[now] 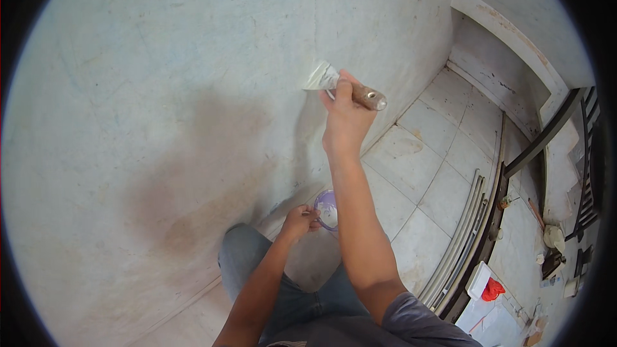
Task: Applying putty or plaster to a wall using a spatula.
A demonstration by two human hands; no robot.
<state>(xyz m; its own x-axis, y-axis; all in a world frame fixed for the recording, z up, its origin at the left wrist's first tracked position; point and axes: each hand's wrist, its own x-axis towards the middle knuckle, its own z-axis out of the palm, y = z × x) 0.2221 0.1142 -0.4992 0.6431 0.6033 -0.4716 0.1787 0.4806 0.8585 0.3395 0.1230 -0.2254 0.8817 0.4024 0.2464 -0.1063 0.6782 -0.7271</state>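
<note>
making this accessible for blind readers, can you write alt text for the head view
A person's right hand holds a white-smeared scraper at a pale, stained wall. Lower down, the left hand grips a purple tub with white paste inside. Long pipes lie on the tiled floor at right.

The wall stands before the person and to the left, meeting the floor along the floor's left edge. The right hand is up by the wall, with the handled tool between it and the wall surface. Lower and to the left, the left hand holds the rim of a tub, above the person's lap and partly behind the right forearm. Several poles lie side by side along the floor's right edge, next to a ledge. Beyond the ledge, a tray has a bag against its right side
</note>
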